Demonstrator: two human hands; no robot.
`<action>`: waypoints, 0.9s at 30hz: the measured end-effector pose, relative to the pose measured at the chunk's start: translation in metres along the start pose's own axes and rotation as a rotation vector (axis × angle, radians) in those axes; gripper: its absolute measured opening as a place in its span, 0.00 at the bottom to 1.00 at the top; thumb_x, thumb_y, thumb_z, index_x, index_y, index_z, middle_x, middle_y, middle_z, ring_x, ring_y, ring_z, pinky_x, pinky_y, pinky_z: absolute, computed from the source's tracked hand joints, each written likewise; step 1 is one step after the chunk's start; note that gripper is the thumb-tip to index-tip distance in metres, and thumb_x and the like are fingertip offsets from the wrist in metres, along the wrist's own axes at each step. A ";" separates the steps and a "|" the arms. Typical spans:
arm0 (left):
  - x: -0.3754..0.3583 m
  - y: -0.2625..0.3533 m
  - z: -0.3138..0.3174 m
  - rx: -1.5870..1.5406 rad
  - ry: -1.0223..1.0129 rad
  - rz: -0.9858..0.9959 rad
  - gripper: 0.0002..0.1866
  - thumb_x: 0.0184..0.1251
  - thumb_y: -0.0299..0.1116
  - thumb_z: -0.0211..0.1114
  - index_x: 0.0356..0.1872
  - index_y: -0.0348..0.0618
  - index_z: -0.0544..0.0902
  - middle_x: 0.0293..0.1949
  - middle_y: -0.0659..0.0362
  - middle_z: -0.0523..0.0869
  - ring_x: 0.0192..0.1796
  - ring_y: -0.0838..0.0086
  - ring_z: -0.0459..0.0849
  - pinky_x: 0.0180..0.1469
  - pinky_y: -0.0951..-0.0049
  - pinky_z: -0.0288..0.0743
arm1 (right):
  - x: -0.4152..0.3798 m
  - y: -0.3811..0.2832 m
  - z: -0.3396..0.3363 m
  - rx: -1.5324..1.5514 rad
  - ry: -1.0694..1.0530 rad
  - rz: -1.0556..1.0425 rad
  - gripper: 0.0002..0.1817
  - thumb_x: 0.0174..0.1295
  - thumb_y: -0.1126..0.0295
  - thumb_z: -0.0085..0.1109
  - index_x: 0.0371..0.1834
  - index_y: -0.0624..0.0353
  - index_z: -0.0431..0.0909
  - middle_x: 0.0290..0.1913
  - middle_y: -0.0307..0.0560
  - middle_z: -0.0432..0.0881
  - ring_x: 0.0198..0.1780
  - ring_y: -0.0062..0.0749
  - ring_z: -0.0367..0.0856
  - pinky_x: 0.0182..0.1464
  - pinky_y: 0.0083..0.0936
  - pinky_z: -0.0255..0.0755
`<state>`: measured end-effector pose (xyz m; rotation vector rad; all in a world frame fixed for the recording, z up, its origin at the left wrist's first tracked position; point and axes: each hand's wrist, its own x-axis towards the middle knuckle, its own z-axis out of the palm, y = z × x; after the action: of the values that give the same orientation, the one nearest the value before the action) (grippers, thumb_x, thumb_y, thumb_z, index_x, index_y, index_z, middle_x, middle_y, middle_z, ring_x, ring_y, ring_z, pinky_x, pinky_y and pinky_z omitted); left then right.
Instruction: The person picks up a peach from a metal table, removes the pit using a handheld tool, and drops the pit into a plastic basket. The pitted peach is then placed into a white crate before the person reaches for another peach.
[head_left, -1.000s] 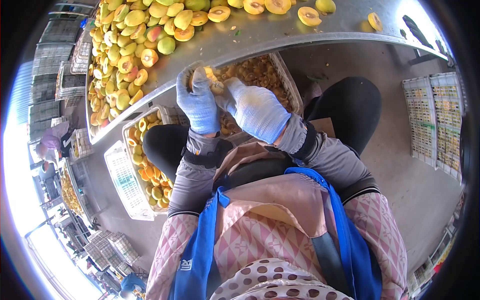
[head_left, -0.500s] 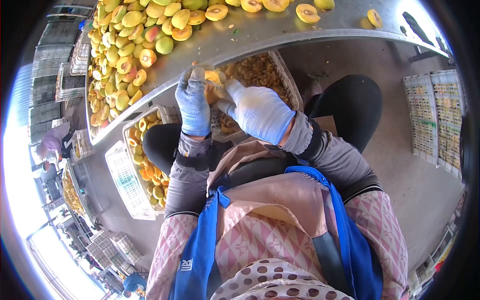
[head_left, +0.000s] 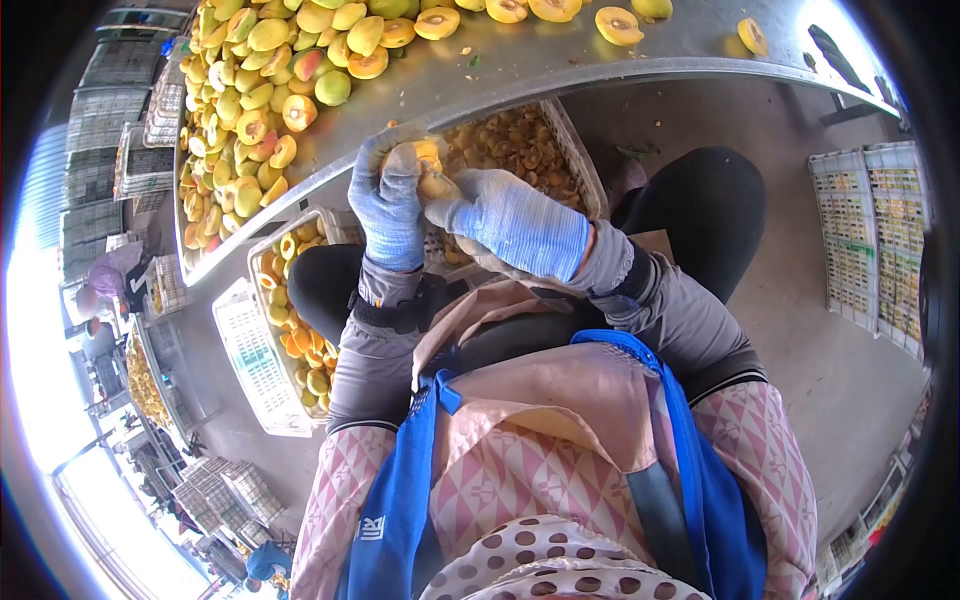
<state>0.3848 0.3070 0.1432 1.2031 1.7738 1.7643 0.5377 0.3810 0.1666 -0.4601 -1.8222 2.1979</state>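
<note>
In my gloved left hand (head_left: 388, 205) is a yellow peach half (head_left: 428, 153), pinched between the thumb and curled fingers just past the table edge. My gloved right hand (head_left: 520, 222) is closed, its thumb side right against the lower side of the peach. Whatever its fingers hold is hidden by the glove. Beneath both hands stands a crate (head_left: 572, 150) with brown, pit-like pieces (head_left: 505, 145) in it. Many halved yellow peaches (head_left: 250, 125) are heaped on the metal table (head_left: 430, 95), some with the pit showing.
By my left knee, a white crate (head_left: 258, 375) holds orange-yellow peach halves (head_left: 300, 340). Stacked crates (head_left: 870, 240) stand on the floor to the right. More crates (head_left: 105, 130) and a person in a purple top (head_left: 112, 272) are at the far left.
My right hand has rotated and its thumb has come lower beside the peach. The left fingers have curled further around the fruit, which has tilted slightly.
</note>
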 end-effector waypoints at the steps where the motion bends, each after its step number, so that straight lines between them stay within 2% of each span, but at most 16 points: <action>1: 0.000 0.000 0.001 0.005 0.004 0.013 0.21 0.74 0.47 0.60 0.46 0.34 0.82 0.38 0.54 0.87 0.40 0.73 0.84 0.46 0.74 0.77 | 0.000 0.001 0.000 0.021 -0.002 0.016 0.18 0.68 0.58 0.58 0.37 0.66 0.77 0.27 0.62 0.79 0.30 0.59 0.79 0.31 0.40 0.72; 2: -0.001 0.000 0.002 -0.013 0.030 0.021 0.21 0.73 0.47 0.61 0.46 0.34 0.82 0.37 0.55 0.87 0.40 0.74 0.83 0.46 0.75 0.77 | 0.000 0.001 0.000 0.042 -0.004 0.032 0.18 0.68 0.58 0.58 0.37 0.66 0.77 0.26 0.62 0.79 0.29 0.58 0.79 0.31 0.40 0.72; 4: -0.005 0.000 0.006 -0.051 0.083 0.036 0.22 0.72 0.47 0.64 0.46 0.33 0.83 0.37 0.57 0.87 0.40 0.76 0.83 0.47 0.77 0.77 | 0.007 0.020 0.007 -0.168 0.133 -0.223 0.17 0.68 0.59 0.58 0.38 0.66 0.77 0.24 0.61 0.78 0.27 0.58 0.79 0.29 0.40 0.71; 5: -0.003 0.000 0.005 -0.049 0.050 -0.019 0.21 0.72 0.46 0.64 0.47 0.33 0.83 0.37 0.57 0.87 0.40 0.76 0.83 0.46 0.77 0.77 | 0.009 0.026 0.010 -0.273 0.201 -0.351 0.17 0.68 0.59 0.57 0.38 0.65 0.77 0.22 0.60 0.78 0.26 0.58 0.79 0.29 0.39 0.71; 8: 0.002 -0.001 -0.001 -0.050 -0.004 -0.157 0.21 0.72 0.45 0.64 0.47 0.32 0.83 0.37 0.57 0.87 0.40 0.76 0.83 0.45 0.77 0.77 | 0.002 0.027 0.006 -0.602 0.234 -0.171 0.16 0.69 0.60 0.57 0.40 0.66 0.77 0.24 0.62 0.79 0.28 0.57 0.79 0.31 0.39 0.72; 10: 0.002 -0.004 -0.002 -0.069 0.015 -0.226 0.21 0.72 0.45 0.63 0.47 0.32 0.82 0.37 0.57 0.87 0.40 0.76 0.84 0.45 0.76 0.78 | 0.001 0.024 0.007 -0.625 0.240 -0.189 0.16 0.69 0.60 0.57 0.43 0.66 0.77 0.26 0.63 0.79 0.29 0.57 0.80 0.31 0.39 0.73; 11: 0.000 -0.003 0.000 -0.064 0.021 -0.161 0.21 0.72 0.45 0.63 0.47 0.32 0.82 0.36 0.56 0.87 0.39 0.76 0.84 0.45 0.77 0.78 | 0.000 0.024 0.008 -0.637 0.239 -0.194 0.17 0.69 0.60 0.58 0.44 0.66 0.77 0.28 0.63 0.80 0.30 0.57 0.81 0.32 0.40 0.73; 14: -0.004 0.005 0.003 -0.067 0.018 -0.020 0.20 0.73 0.44 0.63 0.47 0.32 0.82 0.36 0.55 0.88 0.39 0.76 0.85 0.43 0.77 0.78 | 0.002 0.014 0.005 -0.273 0.047 -0.285 0.18 0.68 0.58 0.59 0.45 0.66 0.76 0.29 0.64 0.80 0.31 0.58 0.81 0.31 0.41 0.74; 16: -0.001 0.001 0.003 -0.105 -0.014 0.017 0.20 0.73 0.44 0.63 0.47 0.33 0.82 0.36 0.54 0.88 0.38 0.76 0.85 0.42 0.77 0.78 | 0.002 0.012 0.005 -0.202 0.047 -0.224 0.18 0.68 0.58 0.60 0.44 0.66 0.76 0.28 0.64 0.80 0.30 0.59 0.81 0.29 0.42 0.74; 17: 0.000 0.004 0.004 -0.153 -0.006 -0.027 0.19 0.73 0.43 0.63 0.47 0.33 0.82 0.37 0.55 0.88 0.38 0.76 0.85 0.43 0.77 0.78 | 0.002 0.011 0.005 -0.165 0.049 -0.193 0.18 0.67 0.57 0.60 0.43 0.66 0.76 0.28 0.64 0.80 0.30 0.59 0.81 0.28 0.43 0.74; 20: -0.002 0.012 0.005 -0.234 0.042 -0.118 0.19 0.74 0.43 0.62 0.48 0.33 0.82 0.38 0.56 0.87 0.39 0.75 0.85 0.45 0.76 0.78 | 0.005 0.026 0.009 -0.507 0.235 -0.371 0.18 0.67 0.58 0.61 0.42 0.64 0.75 0.27 0.64 0.80 0.29 0.59 0.81 0.28 0.44 0.74; 22: -0.002 0.005 0.006 -0.210 0.098 -0.115 0.19 0.74 0.42 0.61 0.48 0.33 0.82 0.39 0.57 0.87 0.40 0.75 0.85 0.45 0.75 0.78 | 0.003 0.020 0.004 -0.642 0.205 -0.316 0.18 0.66 0.58 0.61 0.43 0.64 0.75 0.26 0.63 0.80 0.29 0.60 0.81 0.29 0.45 0.74; 25: -0.002 -0.005 0.005 -0.045 0.134 0.027 0.19 0.74 0.42 0.62 0.49 0.33 0.82 0.40 0.58 0.87 0.39 0.76 0.84 0.43 0.76 0.78 | -0.002 0.013 -0.001 -0.770 0.187 -0.276 0.18 0.66 0.58 0.62 0.44 0.63 0.74 0.26 0.63 0.81 0.29 0.62 0.81 0.30 0.48 0.75; 27: -0.001 0.002 0.010 -0.060 0.175 0.002 0.19 0.74 0.42 0.62 0.49 0.33 0.82 0.39 0.58 0.87 0.39 0.76 0.84 0.43 0.76 0.77 | -0.002 0.012 -0.001 -0.779 0.201 -0.278 0.18 0.65 0.58 0.62 0.44 0.63 0.74 0.25 0.63 0.81 0.29 0.62 0.81 0.30 0.48 0.75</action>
<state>0.3940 0.3119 0.1435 1.0555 1.8004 1.9614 0.5398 0.3786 0.1547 -0.4988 -2.3924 1.1597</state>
